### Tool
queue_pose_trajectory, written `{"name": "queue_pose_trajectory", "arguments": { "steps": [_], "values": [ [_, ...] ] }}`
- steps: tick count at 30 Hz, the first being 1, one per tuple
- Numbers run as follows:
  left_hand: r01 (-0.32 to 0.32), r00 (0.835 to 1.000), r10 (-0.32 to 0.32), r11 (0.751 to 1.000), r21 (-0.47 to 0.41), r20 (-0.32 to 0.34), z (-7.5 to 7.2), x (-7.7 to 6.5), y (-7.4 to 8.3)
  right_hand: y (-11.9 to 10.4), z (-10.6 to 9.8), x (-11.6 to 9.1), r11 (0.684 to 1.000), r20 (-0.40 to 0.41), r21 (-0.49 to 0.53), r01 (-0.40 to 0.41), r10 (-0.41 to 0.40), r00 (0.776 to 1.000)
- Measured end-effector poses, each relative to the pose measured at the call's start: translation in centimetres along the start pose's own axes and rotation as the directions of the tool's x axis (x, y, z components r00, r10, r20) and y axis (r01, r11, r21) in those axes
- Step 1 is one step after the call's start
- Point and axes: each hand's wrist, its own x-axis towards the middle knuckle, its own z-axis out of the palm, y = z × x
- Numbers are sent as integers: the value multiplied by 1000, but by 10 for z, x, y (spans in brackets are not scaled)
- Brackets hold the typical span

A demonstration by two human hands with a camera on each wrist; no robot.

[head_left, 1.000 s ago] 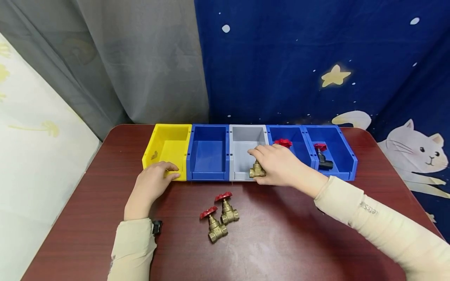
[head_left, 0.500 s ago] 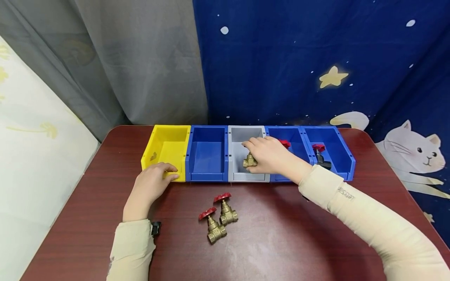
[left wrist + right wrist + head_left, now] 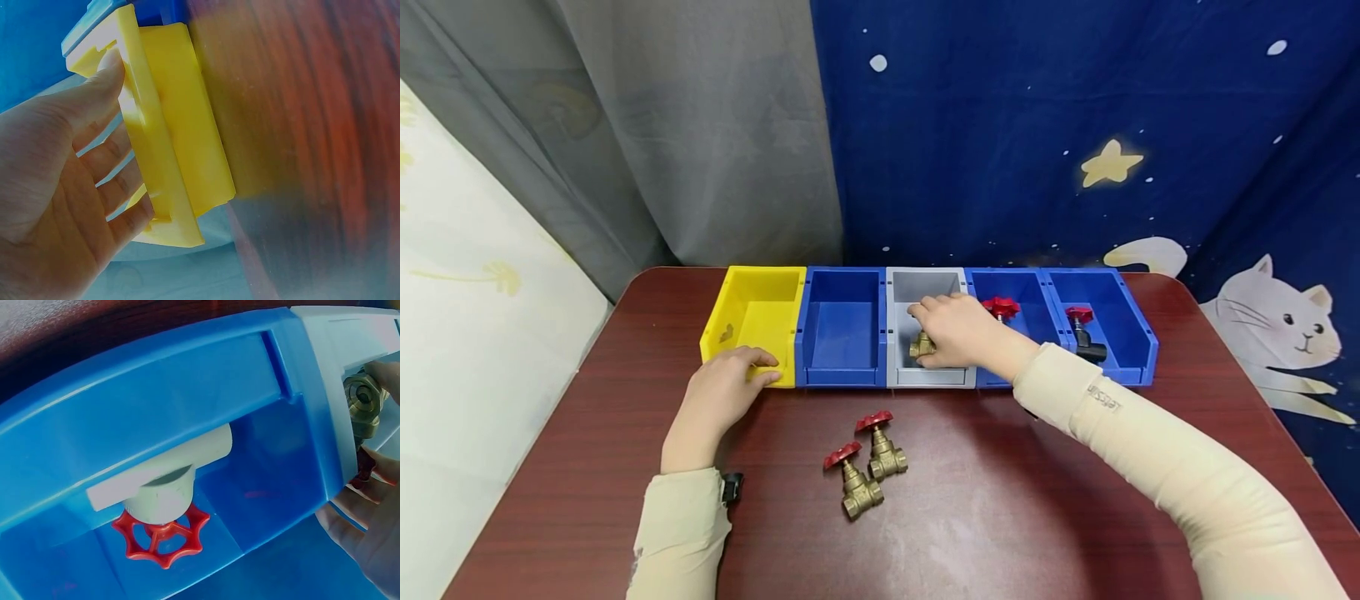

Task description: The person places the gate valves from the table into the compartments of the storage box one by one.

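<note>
My right hand [image 3: 958, 331] grips a brass gate valve [image 3: 922, 345] inside the grey bin [image 3: 931, 377]. In the right wrist view, the brass body [image 3: 364, 400] faces the camera and the fingers are around its dark red handwheel [image 3: 362, 469]. My left hand [image 3: 722, 396] rests at the front of the yellow bin [image 3: 767, 321], its thumb and loosely bent fingers along the front rim in the left wrist view. Two more brass gate valves, one nearer [image 3: 859, 487] and one farther [image 3: 886, 454], lie on the table with red handwheels toward the bins.
Left of the grey bin stands a blue bin [image 3: 844, 333]. To its right, one blue bin [image 3: 269, 456] holds a white valve [image 3: 165, 481] with a red handwheel. The far-right blue bin [image 3: 1138, 354] holds a black valve [image 3: 1086, 343]. Curtains [image 3: 962, 125] hang behind the table [image 3: 970, 500].
My right hand has moved left and deeper over the grey bin with the gate valve, uncovering the red handwheel in the neighbouring blue bin. The left hand stays at the yellow bin.
</note>
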Motion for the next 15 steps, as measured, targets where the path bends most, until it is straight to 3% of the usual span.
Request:
{"name": "queue_pose_trajectory", "arguments": {
  "steps": [15],
  "values": [
    [-3, 1000, 3, 1000, 7, -11, 0, 0, 0, 1, 12, 14, 995, 105, 69, -75, 68, 992]
  ]
}}
